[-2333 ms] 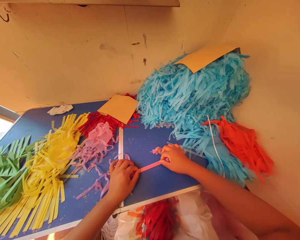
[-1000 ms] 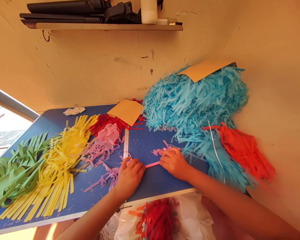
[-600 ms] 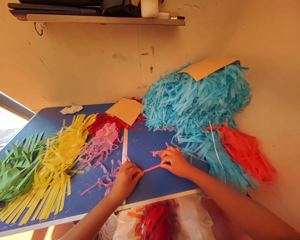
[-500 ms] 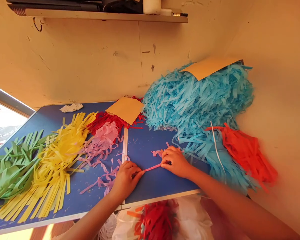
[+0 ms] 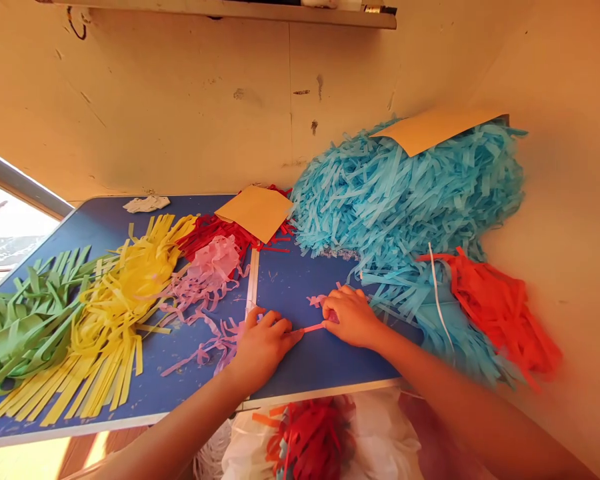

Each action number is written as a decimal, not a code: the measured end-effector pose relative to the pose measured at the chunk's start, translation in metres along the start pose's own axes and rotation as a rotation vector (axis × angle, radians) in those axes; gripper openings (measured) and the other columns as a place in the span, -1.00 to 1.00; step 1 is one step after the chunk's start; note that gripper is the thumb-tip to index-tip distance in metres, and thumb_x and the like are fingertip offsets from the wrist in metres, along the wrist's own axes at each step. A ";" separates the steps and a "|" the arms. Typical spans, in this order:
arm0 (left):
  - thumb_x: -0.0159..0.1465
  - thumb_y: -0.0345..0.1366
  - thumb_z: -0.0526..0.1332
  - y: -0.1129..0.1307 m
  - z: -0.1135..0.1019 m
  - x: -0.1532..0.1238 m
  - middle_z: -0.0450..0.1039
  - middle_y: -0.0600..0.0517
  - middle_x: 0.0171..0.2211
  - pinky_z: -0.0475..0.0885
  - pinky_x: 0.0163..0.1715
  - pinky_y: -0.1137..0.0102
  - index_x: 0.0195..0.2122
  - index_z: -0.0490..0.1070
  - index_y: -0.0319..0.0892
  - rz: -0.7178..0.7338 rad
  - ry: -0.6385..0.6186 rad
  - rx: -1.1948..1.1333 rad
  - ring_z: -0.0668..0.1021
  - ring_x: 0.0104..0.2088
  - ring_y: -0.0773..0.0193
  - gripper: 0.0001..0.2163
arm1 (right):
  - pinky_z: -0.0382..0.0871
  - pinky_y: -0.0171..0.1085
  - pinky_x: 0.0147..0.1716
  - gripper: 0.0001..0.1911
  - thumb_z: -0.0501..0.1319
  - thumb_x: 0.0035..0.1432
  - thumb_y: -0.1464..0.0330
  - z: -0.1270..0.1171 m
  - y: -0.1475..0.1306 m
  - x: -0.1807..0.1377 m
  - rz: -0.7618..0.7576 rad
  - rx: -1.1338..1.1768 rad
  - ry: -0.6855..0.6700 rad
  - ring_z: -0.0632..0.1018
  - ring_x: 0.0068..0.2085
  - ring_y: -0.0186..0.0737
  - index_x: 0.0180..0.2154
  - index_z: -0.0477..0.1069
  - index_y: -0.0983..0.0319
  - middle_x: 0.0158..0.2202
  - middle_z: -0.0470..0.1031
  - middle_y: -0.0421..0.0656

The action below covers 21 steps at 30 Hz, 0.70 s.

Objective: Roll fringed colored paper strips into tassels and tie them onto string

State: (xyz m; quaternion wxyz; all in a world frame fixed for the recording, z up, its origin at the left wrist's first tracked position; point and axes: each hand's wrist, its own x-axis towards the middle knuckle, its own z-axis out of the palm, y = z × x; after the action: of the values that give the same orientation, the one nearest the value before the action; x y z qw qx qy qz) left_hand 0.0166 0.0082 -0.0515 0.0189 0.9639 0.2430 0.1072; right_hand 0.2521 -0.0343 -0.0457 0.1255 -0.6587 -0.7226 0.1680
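Note:
A short stretch of pink paper strip [image 5: 313,328] runs between my two hands, just over the blue tabletop. My left hand [image 5: 266,343] pinches one end of it, palm down, thumb pointing right. My right hand [image 5: 349,316] has its fingers curled round the other end. Crinkled pink fringe [image 5: 316,301] pokes out beyond the right fingers. Lilac paper fringe [image 5: 220,341] lies against the far side of my left hand, trailing to the left. Beyond it sits a pale pink tissue bunch [image 5: 215,259].
Left on the blue table [image 5: 275,387] lie yellow fringe [image 5: 130,287] and green fringe [image 5: 35,313]. Red fringe [image 5: 207,237] sits under an orange card [image 5: 255,210]. A big light-blue fringe heap [image 5: 410,193] and a red-orange bunch [image 5: 505,307] are right. A shelf [image 5: 260,10] hangs above.
My left hand has shifted right, nearer my right hand, and the visible strip between them is shorter. The right hand's fingers have curled in more. The view has tilted down slightly.

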 end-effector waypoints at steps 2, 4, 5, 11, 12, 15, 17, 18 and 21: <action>0.37 -0.33 0.14 0.002 -0.001 0.000 0.53 0.05 -0.29 0.15 -0.05 0.09 -0.06 0.50 0.10 0.006 -0.002 0.021 0.43 -0.23 0.15 -0.78 | 0.12 -0.08 -0.09 -0.94 0.36 0.07 0.37 0.002 -0.001 -0.005 -0.045 -0.016 0.084 0.42 -0.09 -0.07 -0.38 0.49 0.15 -0.25 0.53 -0.19; 0.37 -0.33 0.14 0.003 -0.001 0.001 0.52 0.05 -0.30 0.16 -0.05 0.10 -0.09 0.52 0.08 -0.006 0.014 0.009 0.44 -0.23 0.17 -0.79 | 0.06 0.02 0.02 -0.96 0.35 0.14 0.32 0.006 -0.004 -0.011 -0.191 -0.049 0.195 0.40 -0.01 -0.04 -0.31 0.54 0.09 -0.13 0.55 -0.18; 0.37 -0.33 0.14 0.004 -0.001 0.002 0.52 0.05 -0.30 0.17 -0.06 0.11 -0.10 0.52 0.06 -0.004 0.024 -0.006 0.44 -0.23 0.17 -0.80 | 0.00 0.07 0.08 -0.96 0.32 0.18 0.30 0.009 -0.006 -0.013 -0.293 -0.076 0.242 0.39 0.03 -0.04 -0.27 0.55 0.05 -0.10 0.55 -0.19; 0.35 -0.40 0.12 0.008 0.005 0.006 0.53 0.03 -0.31 0.13 0.05 0.07 -0.24 0.55 -0.03 -0.022 0.095 -0.037 0.47 -0.20 0.18 -0.79 | 0.07 0.02 0.12 -0.75 0.10 0.31 0.49 0.031 -0.011 -0.001 -0.672 -0.372 0.253 0.44 -0.21 -0.18 -0.37 0.51 0.20 -0.39 0.52 -0.18; 0.34 -0.40 0.12 0.008 0.007 0.007 0.53 0.04 -0.33 0.12 0.07 0.06 -0.27 0.55 -0.04 -0.020 0.102 -0.042 0.48 -0.22 0.19 -0.79 | 0.13 -0.01 0.07 -0.74 0.09 0.31 0.50 0.034 -0.011 0.002 -0.688 -0.404 0.239 0.43 -0.26 -0.18 -0.38 0.49 0.22 -0.41 0.50 -0.17; 0.34 -0.39 0.12 0.008 0.012 0.011 0.53 0.06 -0.38 0.15 0.05 0.07 -0.33 0.53 -0.07 -0.023 0.129 -0.051 0.49 -0.27 0.21 -0.80 | 0.22 -0.08 -0.05 -0.73 0.08 0.30 0.49 0.039 -0.013 0.011 -0.657 -0.405 0.225 0.43 -0.32 -0.20 -0.43 0.45 0.25 -0.44 0.49 -0.15; 0.34 -0.40 0.11 0.008 0.009 0.012 0.53 0.06 -0.40 0.18 0.01 0.09 -0.34 0.51 -0.09 -0.028 0.189 -0.038 0.50 -0.32 0.23 -0.80 | 0.23 -0.11 -0.08 -0.75 0.11 0.28 0.47 0.037 -0.020 0.009 -0.575 -0.332 0.232 0.45 -0.32 -0.22 -0.44 0.44 0.24 -0.44 0.51 -0.16; 0.34 -0.41 0.11 0.009 0.004 0.011 0.53 0.07 -0.40 0.18 0.01 0.10 -0.34 0.51 -0.10 -0.023 0.233 -0.031 0.51 -0.33 0.24 -0.80 | 0.24 -0.12 -0.09 -0.77 0.13 0.26 0.46 0.033 -0.026 0.005 -0.510 -0.275 0.248 0.47 -0.31 -0.22 -0.45 0.45 0.24 -0.43 0.52 -0.16; 0.35 -0.40 0.12 0.016 -0.021 0.000 0.57 0.10 -0.36 0.16 0.07 0.12 -0.28 0.49 -0.08 0.030 0.402 -0.041 0.54 -0.30 0.28 -0.83 | 0.25 -0.18 -0.13 -0.84 0.17 0.22 0.43 0.009 -0.048 -0.019 -0.286 0.060 0.283 0.52 -0.25 -0.21 -0.38 0.50 0.22 -0.34 0.58 -0.17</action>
State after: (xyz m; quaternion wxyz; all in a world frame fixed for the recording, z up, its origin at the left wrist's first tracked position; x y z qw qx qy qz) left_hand 0.0198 -0.0061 -0.0296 -0.0117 0.9260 0.2255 0.3025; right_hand 0.2066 -0.0572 -0.0334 0.2676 -0.5623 -0.7787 0.0757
